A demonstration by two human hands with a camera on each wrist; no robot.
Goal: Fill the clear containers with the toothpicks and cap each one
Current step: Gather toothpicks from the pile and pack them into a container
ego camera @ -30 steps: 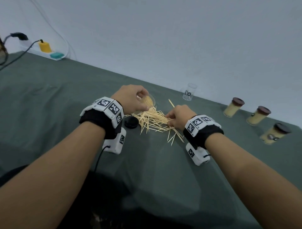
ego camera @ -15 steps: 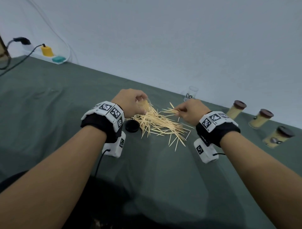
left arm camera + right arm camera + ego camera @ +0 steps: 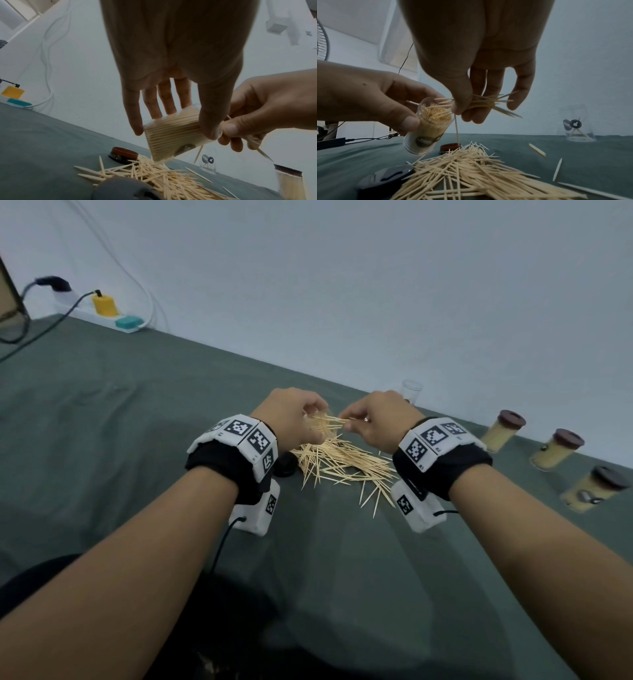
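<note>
Toothpicks, slim pointed wooden slivers, bunch in the right hand, pinched at the mouth of a clear cylindrical container gripped tilted by the left hand, seemingly nearly full, above the worktop's loose pile.

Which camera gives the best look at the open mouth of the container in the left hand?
The right wrist view: the container tilts its open mouth toward that camera, showing packed toothpick tips inside. The left wrist view shows only its side wall, with the left hand gripping it. In the head view both hands mostly hide it.
</note>
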